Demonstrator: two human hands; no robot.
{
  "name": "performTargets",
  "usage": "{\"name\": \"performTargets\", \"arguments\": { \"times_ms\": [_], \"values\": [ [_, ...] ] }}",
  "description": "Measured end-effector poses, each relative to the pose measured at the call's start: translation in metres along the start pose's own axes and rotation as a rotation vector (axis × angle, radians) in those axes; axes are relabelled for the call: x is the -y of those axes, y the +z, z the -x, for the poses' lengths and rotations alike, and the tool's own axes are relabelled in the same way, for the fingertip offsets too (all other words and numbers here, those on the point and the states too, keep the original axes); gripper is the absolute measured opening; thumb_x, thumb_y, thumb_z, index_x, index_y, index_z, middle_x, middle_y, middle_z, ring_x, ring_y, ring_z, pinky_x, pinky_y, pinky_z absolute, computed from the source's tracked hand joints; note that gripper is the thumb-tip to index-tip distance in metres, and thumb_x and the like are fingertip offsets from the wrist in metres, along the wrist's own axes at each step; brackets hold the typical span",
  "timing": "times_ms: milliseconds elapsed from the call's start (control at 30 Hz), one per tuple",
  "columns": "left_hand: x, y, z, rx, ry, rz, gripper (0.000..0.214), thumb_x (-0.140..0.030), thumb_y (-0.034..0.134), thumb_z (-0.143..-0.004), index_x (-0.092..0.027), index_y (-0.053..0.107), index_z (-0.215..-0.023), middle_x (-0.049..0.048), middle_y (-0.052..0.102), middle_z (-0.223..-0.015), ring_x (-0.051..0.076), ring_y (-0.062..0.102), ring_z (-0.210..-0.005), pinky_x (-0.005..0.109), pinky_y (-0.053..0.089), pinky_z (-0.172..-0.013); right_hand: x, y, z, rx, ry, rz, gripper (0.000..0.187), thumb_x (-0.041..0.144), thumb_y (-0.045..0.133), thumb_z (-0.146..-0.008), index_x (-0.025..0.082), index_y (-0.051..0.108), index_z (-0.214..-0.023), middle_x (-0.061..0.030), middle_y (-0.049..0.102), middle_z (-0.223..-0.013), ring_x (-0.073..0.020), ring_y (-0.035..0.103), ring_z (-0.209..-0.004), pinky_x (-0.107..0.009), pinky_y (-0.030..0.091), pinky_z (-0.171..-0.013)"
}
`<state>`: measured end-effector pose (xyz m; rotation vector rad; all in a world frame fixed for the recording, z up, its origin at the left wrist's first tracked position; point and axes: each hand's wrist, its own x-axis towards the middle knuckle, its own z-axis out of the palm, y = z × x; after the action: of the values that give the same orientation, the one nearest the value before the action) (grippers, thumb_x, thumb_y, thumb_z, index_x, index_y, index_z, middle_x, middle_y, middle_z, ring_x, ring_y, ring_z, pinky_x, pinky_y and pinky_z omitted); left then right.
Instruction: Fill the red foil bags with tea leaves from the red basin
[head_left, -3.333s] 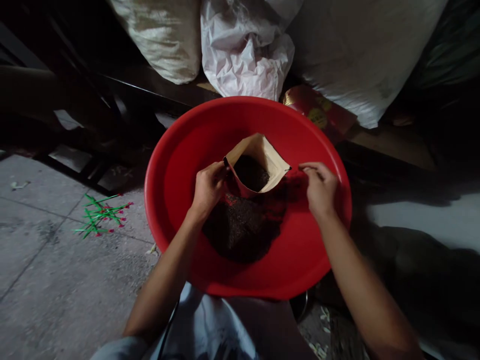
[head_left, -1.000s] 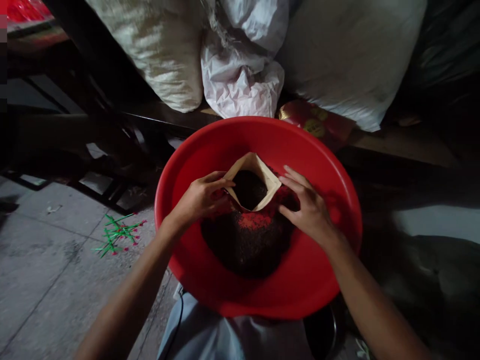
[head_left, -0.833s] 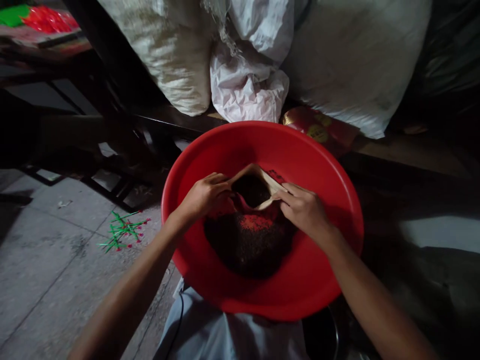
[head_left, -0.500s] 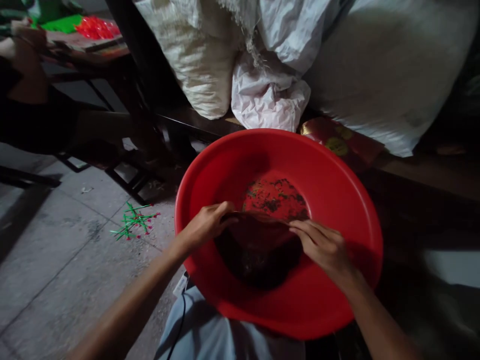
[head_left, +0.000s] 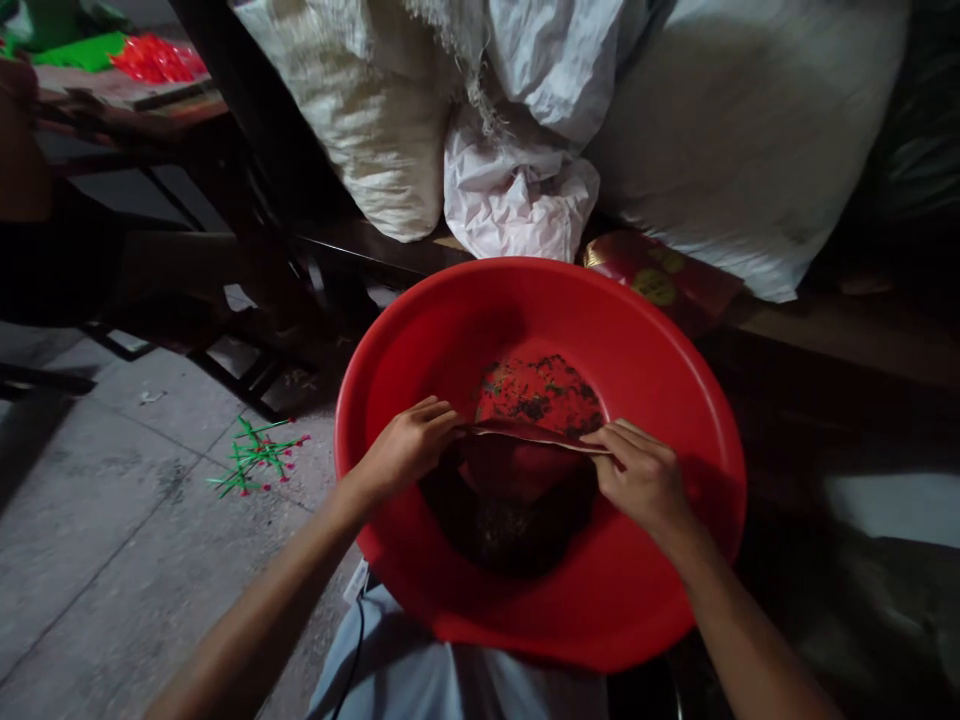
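A wide red plastic basin [head_left: 660, 560] sits at my lap, and both my hands are inside it. My left hand [head_left: 414, 440] pinches the left end of the upper edge of a dark reddish bag [head_left: 517, 470]. At the right end of that same edge, my right hand [head_left: 637, 470] has its fingers closed on it. Between the hands the edge runs almost straight, with a thin pale rim. The bag's lower part is in deep shadow, and I cannot make out what is in it. Beyond it, dark and greenish bits [head_left: 544, 388] lie scattered on the basin's bottom.
Woven sacks [head_left: 375, 120] and a crumpled white bag [head_left: 521, 205] stand behind the basin, beside a dark red packet [head_left: 660, 275]. Green sticks with red tips [head_left: 259, 458] lie on the floor [head_left: 112, 560]. At left, a person sits by a table [head_left: 142, 110] holding red pieces.
The view has shifted slightly. My right hand has turned a little, and the bag's upper edge now looks folded over and shows its pale rim more clearly. Both hands keep their hold.
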<state>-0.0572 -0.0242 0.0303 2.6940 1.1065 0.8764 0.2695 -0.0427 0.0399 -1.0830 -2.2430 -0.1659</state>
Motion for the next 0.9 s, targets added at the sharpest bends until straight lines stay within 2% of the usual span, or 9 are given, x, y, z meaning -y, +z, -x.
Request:
{"name": "performTargets", "arguments": {
  "times_ms": [100, 200, 267, 333, 400, 467, 567, 767, 900],
  "values": [
    [-0.006, 0.006, -0.001, -0.05, -0.045, -0.041, 0.016, -0.016, 0.055, -0.104, -0.018, 0.06, -0.089, 0.0013, 0.06, -0.077, 0.017, 0.054, -0.073, 0.028, 0.045, -0.066, 0.011, -0.003, -0.008, 0.096, 0.028, 0.031, 0.009, 0.011, 0.063, -0.096, 0.019, 0.068, -0.098, -0.004, 0.074, -0.09, -0.0214, 0.067, -0.089, -0.035, 0.051, -0.085],
    [-0.019, 0.008, -0.001, -0.114, -0.051, -0.114, 0.019, -0.012, 0.051, -0.102, -0.018, 0.059, -0.086, 0.003, 0.059, -0.077, 0.019, 0.053, -0.073, 0.03, 0.043, -0.062, 0.03, -0.001, -0.02, 0.187, -0.031, 0.112, 0.021, 0.021, 0.07, -0.095, 0.017, 0.07, -0.116, -0.0067, 0.075, -0.105, -0.0267, 0.065, -0.101, -0.04, 0.046, -0.091],
    [-0.026, 0.009, 0.002, -0.14, -0.049, -0.128, 0.017, -0.01, 0.051, -0.101, -0.018, 0.06, -0.089, 0.0034, 0.061, -0.078, 0.019, 0.053, -0.073, 0.03, 0.043, -0.062, 0.038, 0.005, -0.025, 0.218, -0.089, 0.112, 0.009, 0.012, 0.066, -0.095, 0.017, 0.071, -0.099, -0.0036, 0.071, -0.088, -0.0231, 0.063, -0.085, -0.038, 0.043, -0.082],
    [-0.028, 0.01, 0.006, -0.189, -0.078, -0.054, 0.013, -0.01, 0.054, -0.101, -0.018, 0.061, -0.094, 0.0019, 0.062, -0.079, 0.017, 0.055, -0.072, 0.028, 0.046, -0.064, 0.04, 0.012, -0.027, 0.175, -0.112, 0.063, 0.025, 0.001, 0.057, -0.092, 0.019, 0.064, -0.077, -0.0012, 0.062, -0.071, -0.0196, 0.056, -0.072, -0.036, 0.039, -0.074],
    [-0.027, 0.011, 0.012, -0.23, -0.133, 0.09, 0.011, -0.01, 0.057, -0.101, -0.019, 0.061, -0.095, -0.0003, 0.062, -0.078, 0.014, 0.057, -0.07, 0.025, 0.048, -0.065, 0.039, 0.017, -0.026, 0.122, -0.089, 0.011, 0.032, -0.004, 0.053, -0.089, 0.02, 0.058, -0.068, -0.0012, 0.058, -0.066, -0.0182, 0.054, -0.069, -0.034, 0.039, -0.071],
    [-0.026, 0.013, 0.018, -0.252, -0.19, 0.202, 0.012, -0.011, 0.059, -0.101, -0.019, 0.062, -0.094, -0.0011, 0.062, -0.078, 0.012, 0.058, -0.069, 0.022, 0.049, -0.064, 0.04, 0.018, -0.027, 0.146, -0.05, -0.006, 0.029, -0.003, 0.054, -0.09, 0.019, 0.06, -0.072, -0.0013, 0.06, -0.069, -0.018, 0.056, -0.071, -0.033, 0.04, -0.073],
    [-0.027, 0.019, 0.023, -0.313, -0.209, 0.188, 0.01, -0.014, 0.059, -0.101, -0.019, 0.063, -0.094, -0.0001, 0.062, -0.077, 0.012, 0.058, -0.068, 0.023, 0.048, -0.062, 0.046, 0.016, -0.032, 0.244, -0.045, 0.009, 0.02, 0.003, 0.059, -0.093, 0.019, 0.067, -0.085, -0.0015, 0.066, -0.078, -0.0186, 0.059, -0.079, -0.032, 0.041, -0.077],
    [-0.033, 0.03, 0.027, -0.397, -0.152, 0.114, 0.009, -0.013, 0.06, -0.1, -0.02, 0.064, -0.095, -0.0003, 0.061, -0.074, 0.012, 0.056, -0.064, 0.025, 0.047, -0.06, 0.058, 0.024, -0.034, 0.114, -0.101, 0.04, 0.034, -0.005, 0.049, -0.088, 0.02, 0.06, -0.068, -0.0008, 0.059, -0.065, -0.0168, 0.053, -0.067, -0.034, 0.041, -0.07],
    [-0.024, 0.027, 0.037, -0.339, -0.133, 0.201, 0.008, -0.014, 0.062, -0.101, -0.02, 0.066, -0.104, 0.0009, 0.067, -0.083, 0.012, 0.064, -0.072, 0.022, 0.053, -0.067, 0.054, 0.018, -0.029, 0.163, -0.073, 0.038, 0.023, 0.004, 0.057, -0.096, 0.019, 0.069, -0.083, -0.0013, 0.065, -0.074, -0.018, 0.059, -0.075, -0.034, 0.044, -0.075]
  ]
}}
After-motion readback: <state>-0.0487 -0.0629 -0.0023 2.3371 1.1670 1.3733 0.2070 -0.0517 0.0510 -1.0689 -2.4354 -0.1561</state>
